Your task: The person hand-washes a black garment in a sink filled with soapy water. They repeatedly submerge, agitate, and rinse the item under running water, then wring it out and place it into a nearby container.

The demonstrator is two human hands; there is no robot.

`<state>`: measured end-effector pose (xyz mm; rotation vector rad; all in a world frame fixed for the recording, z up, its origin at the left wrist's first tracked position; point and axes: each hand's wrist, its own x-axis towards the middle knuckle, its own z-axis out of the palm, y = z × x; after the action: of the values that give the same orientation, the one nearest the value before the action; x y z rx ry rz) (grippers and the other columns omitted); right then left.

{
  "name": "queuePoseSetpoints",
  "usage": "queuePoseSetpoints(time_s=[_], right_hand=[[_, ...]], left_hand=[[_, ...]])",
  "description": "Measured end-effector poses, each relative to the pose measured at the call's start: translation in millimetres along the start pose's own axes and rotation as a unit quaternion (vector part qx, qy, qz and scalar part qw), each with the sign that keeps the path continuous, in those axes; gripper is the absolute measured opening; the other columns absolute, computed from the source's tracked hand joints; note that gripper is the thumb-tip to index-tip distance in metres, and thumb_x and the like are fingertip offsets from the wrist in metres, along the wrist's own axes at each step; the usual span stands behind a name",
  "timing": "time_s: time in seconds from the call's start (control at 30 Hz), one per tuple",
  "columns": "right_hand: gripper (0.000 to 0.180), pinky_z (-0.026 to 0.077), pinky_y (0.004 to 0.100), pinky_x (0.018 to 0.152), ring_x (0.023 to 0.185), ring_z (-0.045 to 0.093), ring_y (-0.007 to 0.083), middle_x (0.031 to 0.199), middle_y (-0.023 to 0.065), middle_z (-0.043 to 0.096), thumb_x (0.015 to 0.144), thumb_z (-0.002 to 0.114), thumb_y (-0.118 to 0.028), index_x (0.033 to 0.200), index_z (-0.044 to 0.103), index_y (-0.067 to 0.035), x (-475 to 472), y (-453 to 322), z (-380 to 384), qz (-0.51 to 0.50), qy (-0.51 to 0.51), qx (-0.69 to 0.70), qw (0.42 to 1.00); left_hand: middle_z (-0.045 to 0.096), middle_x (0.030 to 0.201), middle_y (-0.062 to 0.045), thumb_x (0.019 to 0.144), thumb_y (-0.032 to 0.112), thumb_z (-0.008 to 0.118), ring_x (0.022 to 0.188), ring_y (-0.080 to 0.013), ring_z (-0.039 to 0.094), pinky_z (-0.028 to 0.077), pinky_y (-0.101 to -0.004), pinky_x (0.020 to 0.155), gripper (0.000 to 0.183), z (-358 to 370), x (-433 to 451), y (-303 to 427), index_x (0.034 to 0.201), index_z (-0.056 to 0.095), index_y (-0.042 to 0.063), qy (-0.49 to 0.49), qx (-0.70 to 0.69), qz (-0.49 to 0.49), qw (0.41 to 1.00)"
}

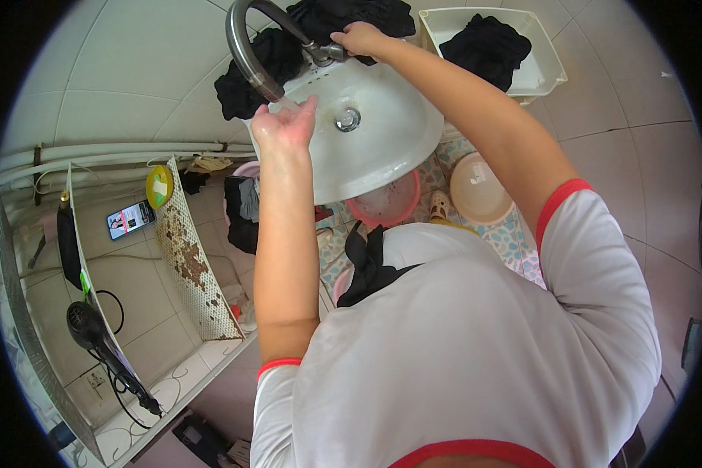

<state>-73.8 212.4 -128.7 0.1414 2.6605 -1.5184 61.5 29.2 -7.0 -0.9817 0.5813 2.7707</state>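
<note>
Water runs from the spout of a curved metal faucet (251, 55) onto my left hand (285, 123), which is palm up with fingers curled and holds nothing. My right hand (362, 40) is at the faucet's base, its fingers on or just beside the handle (334, 52); how firmly they close on it is hard to tell. Below both hands is a white ceramic washbasin (380, 140) with a metal drain stopper (347, 119). Wet-looking black cloth (269, 64) lies on the basin's left rim, and more black cloth (357, 14) lies behind the faucet.
A white plastic tub (541, 64) with black cloth (485, 50) stands right of the basin. On the floor are a pink basin (389, 199) and a pale basin (481, 190). At left, a rusty shelf (193, 263) holds a smartphone (130, 220) and a black hair dryer (102, 345).
</note>
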Motion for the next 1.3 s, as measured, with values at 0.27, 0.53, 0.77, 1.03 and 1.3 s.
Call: queuePoseSetpoints(time_s=[0.27, 0.53, 0.77, 1.03, 1.3], right_hand=[[0.043, 0.046, 0.0299, 0.058, 0.057, 0.052, 0.0155, 0.065, 0.0067, 0.054, 0.086, 0.06, -0.037, 0.069, 0.059, 0.002, -18.8, -14.1, -7.3, 0.087, -0.023, 0.195, 0.977], [0.041, 0.047, 0.0301, 0.06, 0.061, 0.055, 0.0148, 0.075, 0.0058, 0.06, 0.085, 0.06, -0.039, 0.086, 0.063, 0.002, -27.1, -9.5, -15.8, 0.104, -0.046, 0.199, 0.973], [0.039, 0.051, 0.031, 0.073, 0.08, 0.064, 0.0187, 0.09, 0.0132, 0.066, 0.084, 0.059, -0.036, 0.106, 0.063, -0.003, -53.7, 47.3, -5.0, -0.044, 0.019, 0.103, 0.994], [0.055, 0.048, 0.0401, 0.087, 0.109, 0.055, 0.0364, 0.139, 0.0159, 0.039, 0.079, 0.06, -0.01, 0.131, 0.047, -0.02, -140.4, 130.2, -4.4, -0.177, 0.208, -0.33, 0.904], [0.066, 0.051, 0.039, 0.08, 0.103, 0.058, 0.0339, 0.145, 0.0136, 0.03, 0.08, 0.057, -0.005, 0.136, 0.04, -0.034, -157.7, 110.5, -3.1, -0.025, 0.152, -0.192, 0.969]], left_hand=[[-0.002, 0.152, -0.017, 0.096, 0.03, 0.02, 0.141, -0.0305, 0.0, 0.004, -0.0539, 0.112, 0.058, -4.6, 4.9, 7.8, 0.145, 0.002, 0.003, -0.013, 0.0, -0.017, 1.0], [-0.001, 0.152, -0.018, 0.097, 0.038, 0.022, 0.14, -0.0341, 0.002, 0.009, -0.053, 0.113, 0.065, 19.0, -0.1, 3.2, 0.144, -0.001, 0.0, -0.037, -0.028, -0.027, 0.999], [-0.001, 0.151, -0.022, 0.095, 0.046, 0.023, 0.14, -0.0363, 0.003, 0.01, -0.0507, 0.113, 0.075, -15.9, 38.8, 14.9, 0.142, -0.003, -0.006, -0.143, -0.104, -0.055, 0.983], [-0.004, 0.153, -0.015, 0.097, 0.04, 0.023, 0.14, -0.0355, 0.0, 0.012, -0.0536, 0.112, 0.067, -16.0, 9.5, -2.8, 0.144, -0.006, 0.001, -0.004, -0.028, -0.031, 0.999], [0.005, 0.151, -0.016, 0.095, 0.041, 0.034, 0.14, -0.033, 0.007, 0.014, -0.0541, 0.112, 0.069, -33.3, 21.7, 6.3, 0.143, 0.007, 0.0, 0.034, -0.05, -0.078, 0.995]])
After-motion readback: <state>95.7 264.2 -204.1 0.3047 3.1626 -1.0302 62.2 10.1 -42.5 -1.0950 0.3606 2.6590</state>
